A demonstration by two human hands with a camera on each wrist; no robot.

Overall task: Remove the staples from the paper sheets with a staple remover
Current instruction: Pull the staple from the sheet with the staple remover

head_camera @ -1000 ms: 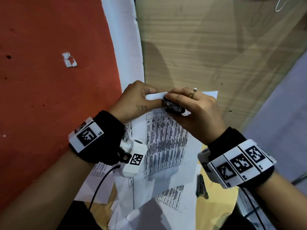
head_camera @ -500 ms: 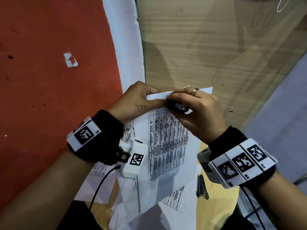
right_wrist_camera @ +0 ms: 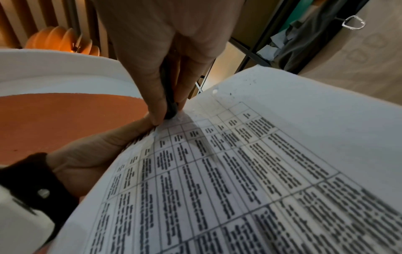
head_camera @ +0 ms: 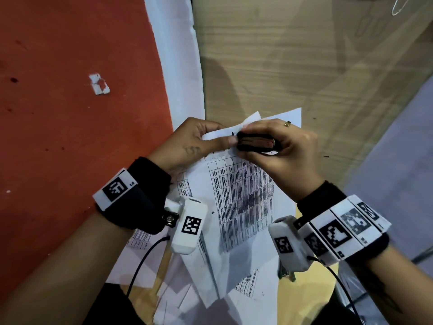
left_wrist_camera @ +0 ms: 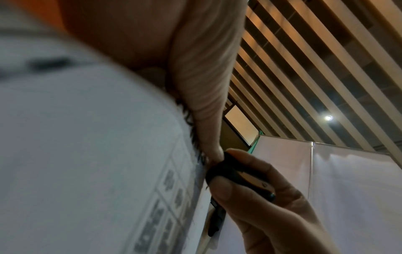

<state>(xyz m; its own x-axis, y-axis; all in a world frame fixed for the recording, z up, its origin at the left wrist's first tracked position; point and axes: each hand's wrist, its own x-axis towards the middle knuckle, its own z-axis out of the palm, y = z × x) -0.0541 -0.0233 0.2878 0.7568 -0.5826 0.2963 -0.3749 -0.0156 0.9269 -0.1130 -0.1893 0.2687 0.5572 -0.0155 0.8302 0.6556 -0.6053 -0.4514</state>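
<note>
Black staple remover in right hand, left hand pinching paper sheets.

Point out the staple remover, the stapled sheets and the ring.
staple remover [head_camera: 256, 144], head view, on its black body between the fingers.
stapled sheets [head_camera: 243, 207], head view, on the printed table of the top sheet.
ring [head_camera: 287, 124], head view, on the gold band on the right hand's finger.

Black staple remover squeezed against printed paper sheets' lifted top corner (staple apparently hidden).
</note>
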